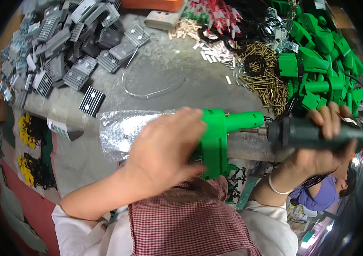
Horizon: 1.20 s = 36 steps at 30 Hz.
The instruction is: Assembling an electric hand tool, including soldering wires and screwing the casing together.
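My left hand (160, 143), slightly blurred, is closed around a green plastic tool housing (214, 147) held in front of my body. A crinkled clear plastic wrapping (116, 128) covers the part left of my hand; what lies under it is hard to make out. My right hand (313, 160) grips a dark electric screwdriver (299, 133) lying level, with its bit (249, 130) pointing left at the housing. The bit runs just below the housing's tubular arm (245, 120). Whether its tip touches a screw I cannot tell.
Grey ridged blocks (79, 72) are heaped at far left. Brass screws (267, 85), white pieces (215, 53) and green housings (318, 55) cover the far right. A bent wire (147, 94) lies on the grey table (168, 72). Another person in purple (320, 196) is at right.
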Each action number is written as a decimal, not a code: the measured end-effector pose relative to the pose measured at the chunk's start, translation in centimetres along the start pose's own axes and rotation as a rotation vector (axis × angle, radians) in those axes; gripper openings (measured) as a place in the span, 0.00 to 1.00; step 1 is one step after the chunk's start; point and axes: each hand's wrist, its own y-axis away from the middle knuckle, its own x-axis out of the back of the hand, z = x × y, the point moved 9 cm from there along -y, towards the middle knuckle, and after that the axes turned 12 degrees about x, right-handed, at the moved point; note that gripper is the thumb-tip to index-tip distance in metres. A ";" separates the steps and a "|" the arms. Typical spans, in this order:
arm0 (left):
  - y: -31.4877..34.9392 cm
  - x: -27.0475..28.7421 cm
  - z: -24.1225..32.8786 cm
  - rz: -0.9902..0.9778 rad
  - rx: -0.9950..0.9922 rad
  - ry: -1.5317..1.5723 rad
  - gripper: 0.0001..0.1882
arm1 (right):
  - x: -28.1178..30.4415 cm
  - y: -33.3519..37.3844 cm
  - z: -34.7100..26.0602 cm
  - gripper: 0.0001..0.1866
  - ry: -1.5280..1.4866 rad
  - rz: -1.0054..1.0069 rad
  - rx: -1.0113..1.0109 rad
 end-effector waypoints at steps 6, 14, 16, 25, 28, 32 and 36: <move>-1.6 0.0 -2.1 -0.048 0.048 -0.146 0.37 | 10.9 3.6 3.9 0.19 -0.147 0.469 0.082; -2.2 0.2 -2.0 -0.081 0.059 -0.128 0.36 | 11.4 4.1 5.6 0.19 -0.248 0.534 0.058; -2.3 0.2 -2.2 -0.090 0.078 -0.113 0.35 | 11.4 4.2 5.7 0.19 -0.253 0.537 0.059; -2.2 0.4 -2.4 -0.077 0.095 -0.082 0.34 | 11.1 4.3 6.0 0.19 -0.301 0.523 0.058; -2.1 0.3 -2.5 -0.085 0.106 -0.049 0.33 | 11.1 4.7 6.5 0.18 -0.385 0.564 0.024; -2.4 0.2 -2.5 -0.091 0.075 -0.017 0.33 | 10.5 4.2 7.2 0.18 -0.404 0.542 -0.023; -2.7 -0.1 -2.5 -0.102 0.056 -0.012 0.33 | 10.3 3.8 7.3 0.17 -0.398 0.514 -0.035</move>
